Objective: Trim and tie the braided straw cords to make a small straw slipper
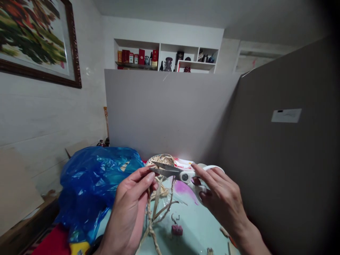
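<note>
My right hand [223, 198] grips a pair of white-handled scissors [185, 176], their blades partly spread and pointing left. The blade tips reach the fingertips of my left hand [129, 207]. Thumb and forefinger of that hand pinch the upper end of a braided straw cord [150, 225], which hangs down toward the table. Loose strands branch off the cord below the scissors. The exact spot where blades and straw meet is too small to make out. Behind the blades, a woven basket [162, 158] is partly hidden.
A large blue plastic bag [87, 177] fills the left side. On the pale green table [191, 219] lie a small dark pink object [176, 230] and straw scraps [162, 193]. Grey panels [170, 113] stand behind and to the right. Shelves [179, 46] hold boxes and vases.
</note>
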Motion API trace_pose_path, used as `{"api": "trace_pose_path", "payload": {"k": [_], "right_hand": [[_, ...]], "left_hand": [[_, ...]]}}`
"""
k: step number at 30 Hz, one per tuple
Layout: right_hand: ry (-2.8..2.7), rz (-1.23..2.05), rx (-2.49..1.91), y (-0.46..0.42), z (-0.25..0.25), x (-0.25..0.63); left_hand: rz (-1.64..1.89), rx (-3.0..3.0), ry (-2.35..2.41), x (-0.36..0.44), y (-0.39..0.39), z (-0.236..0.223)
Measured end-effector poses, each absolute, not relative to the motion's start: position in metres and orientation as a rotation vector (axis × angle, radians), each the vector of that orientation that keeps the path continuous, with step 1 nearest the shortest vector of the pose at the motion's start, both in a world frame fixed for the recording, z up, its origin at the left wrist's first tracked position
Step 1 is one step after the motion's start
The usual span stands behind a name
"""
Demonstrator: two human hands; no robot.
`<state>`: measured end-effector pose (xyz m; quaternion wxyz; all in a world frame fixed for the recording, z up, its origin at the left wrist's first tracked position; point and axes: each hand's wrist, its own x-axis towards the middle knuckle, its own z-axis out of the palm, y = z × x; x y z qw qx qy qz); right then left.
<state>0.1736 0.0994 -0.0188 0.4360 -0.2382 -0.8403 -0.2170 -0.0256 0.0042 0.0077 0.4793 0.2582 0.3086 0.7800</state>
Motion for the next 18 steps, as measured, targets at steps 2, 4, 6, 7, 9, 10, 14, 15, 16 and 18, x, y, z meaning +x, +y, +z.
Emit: {"api": "trace_pose_path", "payload": {"k": [2,4,6,7,9,10,14,15,16,18], "right_hand": [[-2.078,-0.549,-0.592,0.1007,-0.0198,0.1727],[-2.067,-0.551,-0.591,0.1014,-0.0207,0.1716],[-2.052,-0.555,-0.585,0.1013,-0.0215,0.1709],[-2.048,-0.556,-0.583,0.1011,-0.0218,0.1708],[-2.044,-0.554,-0.581,0.1004,-0.0222,0.1709],[-2.043,-0.551,-0.584,0.1,-0.0223,0.171],[-2.031,-0.539,-0.598,0.0989,-0.0221,0.1704],[-2.027,-0.537,-0.597,0.0989,-0.0221,0.1701],[-2.024,-0.535,-0.593,0.099,-0.0222,0.1697],[-2.029,-0.522,-0.584,0.0995,-0.0229,0.1689]], "left_hand": [[1.905,0.64,0.734,-0.025,0.0031,0.0083],[1.908,0.645,0.711,-0.0243,0.0029,0.0086],[1.908,0.646,0.705,-0.024,0.0032,0.0085],[1.906,0.648,0.708,-0.024,0.0033,0.0084],[1.907,0.652,0.714,-0.0241,0.0029,0.008],[1.906,0.653,0.715,-0.0241,0.0024,0.0079],[1.885,0.661,0.718,-0.0234,0.0002,0.008],[1.879,0.667,0.723,-0.0232,0.0,0.0081],[1.877,0.672,0.728,-0.023,0.0001,0.0082],[1.884,0.671,0.728,-0.0229,0.0005,0.0083]]}}
